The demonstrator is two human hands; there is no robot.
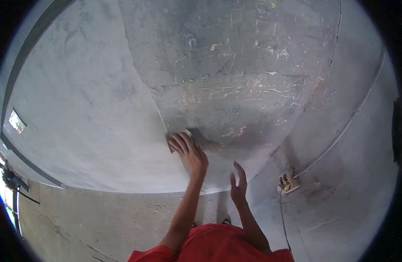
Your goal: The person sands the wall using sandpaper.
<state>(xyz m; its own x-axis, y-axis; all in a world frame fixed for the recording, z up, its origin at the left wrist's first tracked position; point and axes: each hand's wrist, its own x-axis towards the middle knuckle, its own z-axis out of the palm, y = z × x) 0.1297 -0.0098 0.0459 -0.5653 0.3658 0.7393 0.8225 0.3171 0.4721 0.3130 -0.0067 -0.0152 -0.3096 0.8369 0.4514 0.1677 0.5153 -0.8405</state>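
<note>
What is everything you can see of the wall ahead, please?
The wall looks like upright grey plaster and meets the floor below. Its left part is paler and smoother; the darker upper right part is rough, with whitish chips and streaks. The left hand holds a small, mostly hidden pad against it.

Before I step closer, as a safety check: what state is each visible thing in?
Grey plastered wall, smoother left, scuffed upper middle.
Flat brown-edged pad, held against the wall, mostly hidden.
Bare left hand, over the pad.
Bare right hand, open, empty.
Cream rectangular socket box, wall-mounted.
Thin dark cable, hanging below the box.
Red cloth shirt, worn.
</note>
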